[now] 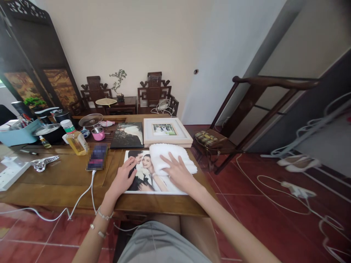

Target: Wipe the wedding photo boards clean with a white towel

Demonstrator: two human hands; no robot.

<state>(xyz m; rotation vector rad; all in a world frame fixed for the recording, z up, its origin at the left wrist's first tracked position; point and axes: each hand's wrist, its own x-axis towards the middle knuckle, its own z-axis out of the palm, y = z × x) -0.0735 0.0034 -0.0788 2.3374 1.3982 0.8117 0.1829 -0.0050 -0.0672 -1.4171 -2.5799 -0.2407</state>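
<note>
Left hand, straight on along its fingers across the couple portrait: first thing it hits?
Probably the dark photo panel, near its right corner. The left hand might instead catch the white-framed photo beside it; line and height are hard to judge.

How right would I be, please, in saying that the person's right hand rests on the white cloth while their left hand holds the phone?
Not quite: the left hand does not hold the phone; the head view shows it resting at the left side of the photo print. The right hand does rest on the white cloth.
</note>
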